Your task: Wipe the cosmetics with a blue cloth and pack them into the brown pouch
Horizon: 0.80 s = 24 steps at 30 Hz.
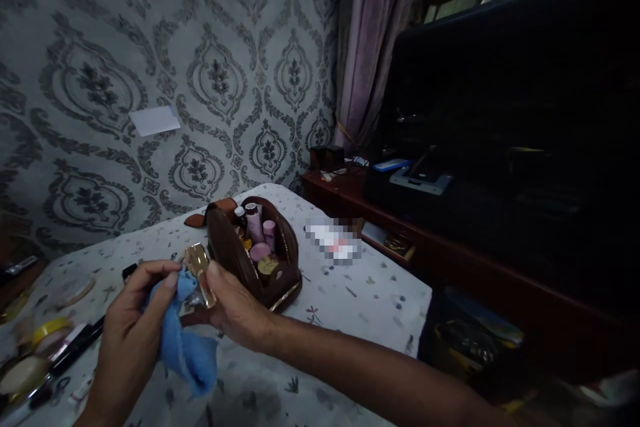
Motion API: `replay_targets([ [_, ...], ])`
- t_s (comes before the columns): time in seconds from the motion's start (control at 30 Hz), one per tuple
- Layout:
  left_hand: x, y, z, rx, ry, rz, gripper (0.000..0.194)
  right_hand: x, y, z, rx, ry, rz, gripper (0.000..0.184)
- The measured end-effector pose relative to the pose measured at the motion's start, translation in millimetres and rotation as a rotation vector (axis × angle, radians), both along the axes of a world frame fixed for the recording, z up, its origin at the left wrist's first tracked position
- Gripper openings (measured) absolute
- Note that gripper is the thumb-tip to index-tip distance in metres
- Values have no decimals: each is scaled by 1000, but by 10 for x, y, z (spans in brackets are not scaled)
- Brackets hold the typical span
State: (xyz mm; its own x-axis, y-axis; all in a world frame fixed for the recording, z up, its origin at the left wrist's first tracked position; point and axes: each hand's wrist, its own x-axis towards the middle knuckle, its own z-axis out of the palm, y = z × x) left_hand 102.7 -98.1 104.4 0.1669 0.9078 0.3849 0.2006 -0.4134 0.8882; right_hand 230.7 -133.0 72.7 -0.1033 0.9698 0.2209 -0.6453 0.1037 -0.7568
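My left hand (133, 327) is closed on a blue cloth (186, 347), whose loose end hangs down below the fingers. In my right hand (240, 310) is a small shiny gold and clear bottle (199, 270), perhaps perfume; its exact kind is hard to make out in the dim light. The cloth's upper part touches or nearly touches the bottle. Just beyond the right hand a brown cosmetic bag (227, 253) stands unzipped on the table. Inside it are a pink bottle (255, 225), a pink tube (269, 233), a round gold-toned item (268, 265) and other small containers.
The table (350, 320) has a white patterned cover. At left lie a yellow-rimmed round item (50, 330), a black brush-like stick (75, 350) and other cosmetics. A blurred-out white item (333, 239) lies right of the bag. A dark red cabinet (345, 190) with a large screen (500, 100) borders the right.
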Motion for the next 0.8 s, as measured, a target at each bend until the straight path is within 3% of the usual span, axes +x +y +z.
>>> replay_targets([
  [0.13,75,1,73,183,146,9,30,145,-118,144,-33,-36,-2,66],
  [0.27,143,31,93,464,276,34,24,209,-178,151,-80,-67,-70,55],
  [0.33,164,75,92,530,309,42,23,226,-197,135,-84,-84,-89,51],
  [0.5,216,172,119,471,316,78,27,317,-197,94,-82,-154,-176,45],
  [0.67,385,174,198,355,272,6,25,498,-140,101,-37,-198,-223,28],
  [0.8,569,219,229,329,254,-70,25,678,-148,226,-36,-124,-268,36],
])
